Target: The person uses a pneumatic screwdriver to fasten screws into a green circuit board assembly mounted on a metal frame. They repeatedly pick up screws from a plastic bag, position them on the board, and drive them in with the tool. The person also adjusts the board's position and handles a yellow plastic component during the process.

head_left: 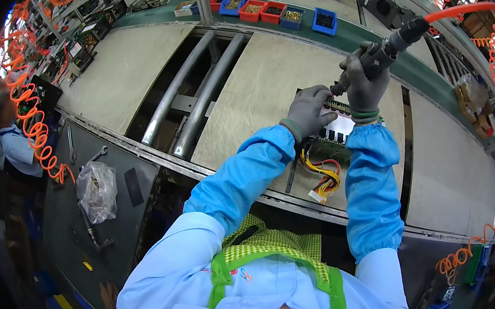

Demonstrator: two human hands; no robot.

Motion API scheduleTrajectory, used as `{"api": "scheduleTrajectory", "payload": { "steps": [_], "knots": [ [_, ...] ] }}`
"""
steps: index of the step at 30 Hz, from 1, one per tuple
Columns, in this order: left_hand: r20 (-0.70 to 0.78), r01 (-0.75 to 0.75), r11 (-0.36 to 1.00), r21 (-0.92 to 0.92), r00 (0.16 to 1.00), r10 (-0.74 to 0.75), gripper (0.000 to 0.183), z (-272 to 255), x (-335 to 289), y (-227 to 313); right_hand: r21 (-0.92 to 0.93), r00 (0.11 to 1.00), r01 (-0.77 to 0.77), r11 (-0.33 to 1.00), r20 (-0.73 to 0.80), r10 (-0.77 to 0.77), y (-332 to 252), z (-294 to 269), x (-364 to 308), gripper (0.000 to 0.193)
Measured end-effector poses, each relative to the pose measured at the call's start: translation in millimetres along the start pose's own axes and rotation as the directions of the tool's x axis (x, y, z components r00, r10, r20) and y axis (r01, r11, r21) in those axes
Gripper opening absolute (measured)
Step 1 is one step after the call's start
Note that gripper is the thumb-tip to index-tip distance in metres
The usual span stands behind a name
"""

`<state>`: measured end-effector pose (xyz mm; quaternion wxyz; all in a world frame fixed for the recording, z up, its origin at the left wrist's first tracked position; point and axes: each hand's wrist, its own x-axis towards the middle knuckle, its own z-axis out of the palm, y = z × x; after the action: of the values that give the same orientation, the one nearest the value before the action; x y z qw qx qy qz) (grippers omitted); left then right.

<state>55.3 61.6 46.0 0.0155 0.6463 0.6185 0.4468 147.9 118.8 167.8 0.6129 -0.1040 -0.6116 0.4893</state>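
Note:
My right hand (pixel 366 85), in a grey glove, is closed around a dark air screwdriver (pixel 387 51) fed by an orange hose. The driver slants down to the left, its tip close to my left fingertips. My gloved left hand (pixel 310 110) lies over the left side of a circuit board assembly (pixel 339 123), fingers stretched toward the driver tip and thumb apart. Green board, a pale plate and black parts show between my hands. A bundle of yellow, red and black wires (pixel 325 175) with a white connector hangs toward me. The exact contact at the tip is hidden.
The assembly lies on a pale board (pixel 247 99) beside metal rollers (pixel 205 98). Red and blue parts bins (pixel 251 10) line the far ledge. Lower left, a dark bench (pixel 123 226) carries a plastic bag (pixel 97 192) and wrenches (pixel 98 154). Coiled orange hoses (pixel 35 118) hang at both sides.

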Motion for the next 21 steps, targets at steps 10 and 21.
{"api": "scheduleTrajectory", "payload": {
  "steps": [10, 21],
  "knots": [
    [0.040, 0.000, 1.000, 0.019, 0.999, -0.001, 0.043, 2, 3, -5, -0.085, 0.984, -0.074, 0.994, 0.153, 0.087, 13, -6, 10, 0.032],
    [0.084, 0.204, 0.954, 0.219, 0.970, -0.227, 0.043, -12, 6, 11, -0.222, 0.994, -0.082, 0.972, 0.051, 0.095, 20, 4, 18, 0.031]
  ]
}}
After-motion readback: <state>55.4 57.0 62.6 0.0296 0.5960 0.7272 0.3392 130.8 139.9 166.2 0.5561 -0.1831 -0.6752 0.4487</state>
